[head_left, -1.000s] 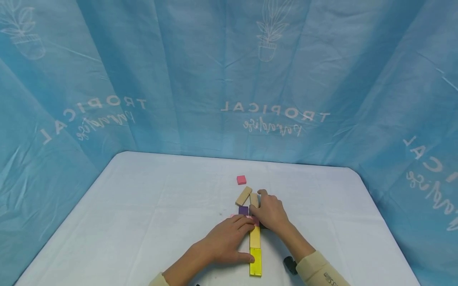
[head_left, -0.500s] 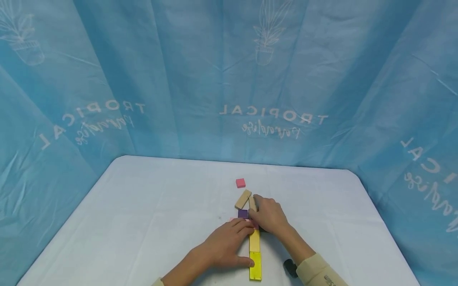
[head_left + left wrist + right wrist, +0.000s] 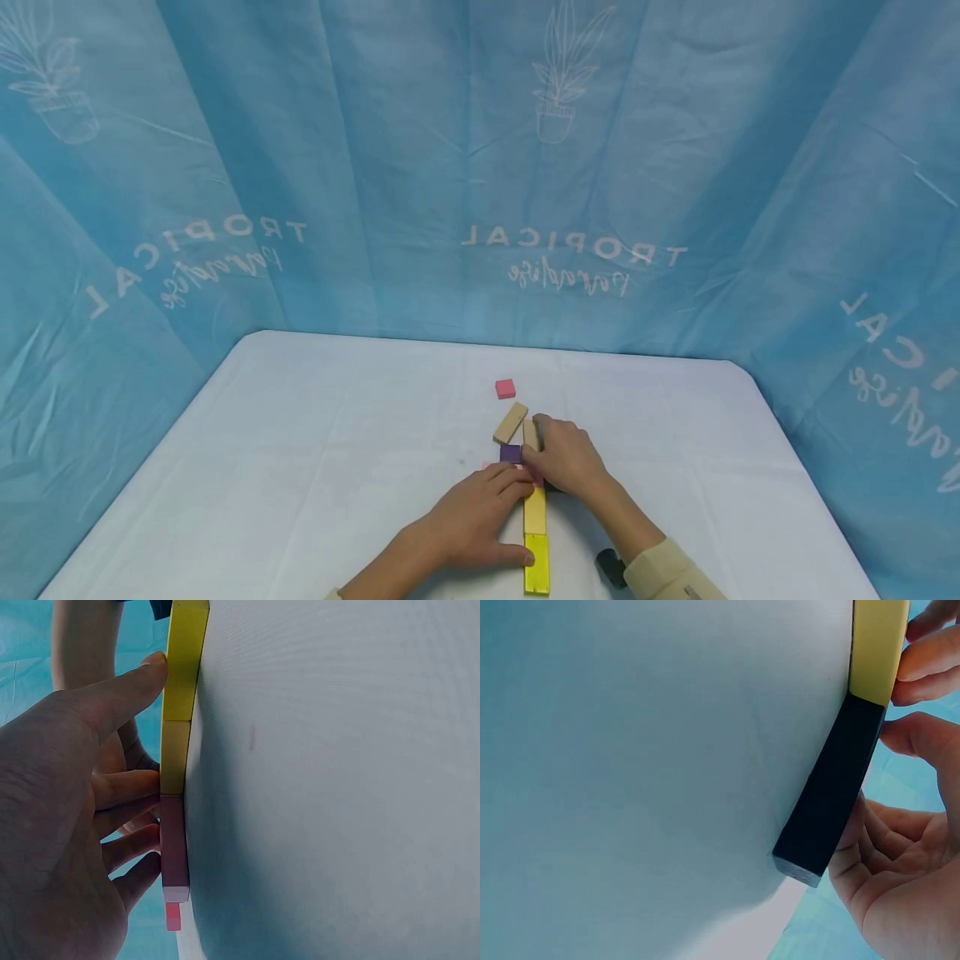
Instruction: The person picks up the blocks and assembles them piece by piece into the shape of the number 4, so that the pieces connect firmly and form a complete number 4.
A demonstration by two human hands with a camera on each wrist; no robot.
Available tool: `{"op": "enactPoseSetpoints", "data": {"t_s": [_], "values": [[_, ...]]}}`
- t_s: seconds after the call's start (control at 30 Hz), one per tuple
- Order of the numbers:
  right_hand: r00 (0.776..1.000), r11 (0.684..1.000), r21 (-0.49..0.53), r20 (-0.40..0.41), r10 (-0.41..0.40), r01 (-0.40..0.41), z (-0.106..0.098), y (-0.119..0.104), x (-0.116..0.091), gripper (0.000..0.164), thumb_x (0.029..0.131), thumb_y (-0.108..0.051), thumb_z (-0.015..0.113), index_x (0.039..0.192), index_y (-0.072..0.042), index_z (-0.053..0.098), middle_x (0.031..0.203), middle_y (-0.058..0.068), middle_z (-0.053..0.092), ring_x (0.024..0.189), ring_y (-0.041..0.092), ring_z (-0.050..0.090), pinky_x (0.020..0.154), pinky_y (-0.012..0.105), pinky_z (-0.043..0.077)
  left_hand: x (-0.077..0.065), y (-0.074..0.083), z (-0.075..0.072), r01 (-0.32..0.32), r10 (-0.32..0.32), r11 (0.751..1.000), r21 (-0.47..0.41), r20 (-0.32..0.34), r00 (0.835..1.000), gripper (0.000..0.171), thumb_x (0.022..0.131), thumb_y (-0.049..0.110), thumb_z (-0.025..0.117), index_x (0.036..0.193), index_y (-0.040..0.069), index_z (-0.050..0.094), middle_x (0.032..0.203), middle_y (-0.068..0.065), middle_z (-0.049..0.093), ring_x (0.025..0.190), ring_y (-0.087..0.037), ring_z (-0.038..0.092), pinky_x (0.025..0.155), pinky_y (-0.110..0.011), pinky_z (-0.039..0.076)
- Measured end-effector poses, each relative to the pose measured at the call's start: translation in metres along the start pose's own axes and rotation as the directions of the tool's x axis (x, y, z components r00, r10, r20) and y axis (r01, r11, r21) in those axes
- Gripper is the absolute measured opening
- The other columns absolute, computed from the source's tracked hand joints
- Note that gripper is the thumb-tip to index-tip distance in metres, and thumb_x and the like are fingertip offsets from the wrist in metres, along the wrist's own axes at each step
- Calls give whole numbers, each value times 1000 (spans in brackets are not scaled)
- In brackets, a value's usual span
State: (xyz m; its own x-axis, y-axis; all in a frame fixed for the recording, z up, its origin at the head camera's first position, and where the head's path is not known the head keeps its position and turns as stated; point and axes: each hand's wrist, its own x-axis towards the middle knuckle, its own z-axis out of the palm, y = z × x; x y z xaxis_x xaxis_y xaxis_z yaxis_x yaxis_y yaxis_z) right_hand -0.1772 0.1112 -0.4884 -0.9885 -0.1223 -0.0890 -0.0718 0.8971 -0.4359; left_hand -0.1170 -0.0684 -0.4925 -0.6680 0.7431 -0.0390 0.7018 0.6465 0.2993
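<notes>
My left hand [image 3: 476,521] lies over a line of flat blocks. Its thumb touches a bright yellow block [image 3: 536,575], and its straight fingertips rest at a paler yellow block [image 3: 535,511] and a pink block [image 3: 174,840]. My right hand [image 3: 567,454] bends thumb and index finger around the two ends of a plain wooden block [image 3: 531,433], partly covered by the hand. A purple block [image 3: 510,454] sits just left of the right thumb. Below the right palm lies a black block [image 3: 832,787], meeting a yellow block at an angle in the right wrist view.
Beyond the purple block another plain wooden block [image 3: 511,422] lies slanted. Farther back is a small red-pink block [image 3: 506,389]. A dark cylinder [image 3: 611,568] is beside the right sleeve. White cloth covers the table [image 3: 360,433], with blue curtains [image 3: 390,167] around it.
The right index finger has drawn slightly left, closer over the far end of the plain wooden block. The left hand keeps its place on the blocks. The head view has tilted slightly.
</notes>
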Motion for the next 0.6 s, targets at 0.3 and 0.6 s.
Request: {"op": "enactPoseSetpoints", "data": {"t_s": [0.3, 0.6], "values": [[999, 999, -30, -36, -35, 34, 0, 5, -3, 57, 85, -39, 66, 133, -10, 55, 113, 6, 64, 86, 20, 57, 86, 45, 51, -1, 1, 2, 10, -10, 1000, -2, 4, 1000, 86, 78, 79, 46, 142, 22, 45, 146, 11, 37, 135, -12, 30, 109, -39, 29], [980, 978, -164, -131, -149, 126, -7, 11, -10, 45, 87, -40, 64, 125, -16, 62, 101, 1, 63, 77, 14, 56, 74, 37, 53, 0, 2, 0, 22, -22, 1000, 15, 13, 1000, 87, 77, 80, 45, 142, 23, 45, 147, 10, 36, 135, -13, 31, 109, -39, 29]]}}
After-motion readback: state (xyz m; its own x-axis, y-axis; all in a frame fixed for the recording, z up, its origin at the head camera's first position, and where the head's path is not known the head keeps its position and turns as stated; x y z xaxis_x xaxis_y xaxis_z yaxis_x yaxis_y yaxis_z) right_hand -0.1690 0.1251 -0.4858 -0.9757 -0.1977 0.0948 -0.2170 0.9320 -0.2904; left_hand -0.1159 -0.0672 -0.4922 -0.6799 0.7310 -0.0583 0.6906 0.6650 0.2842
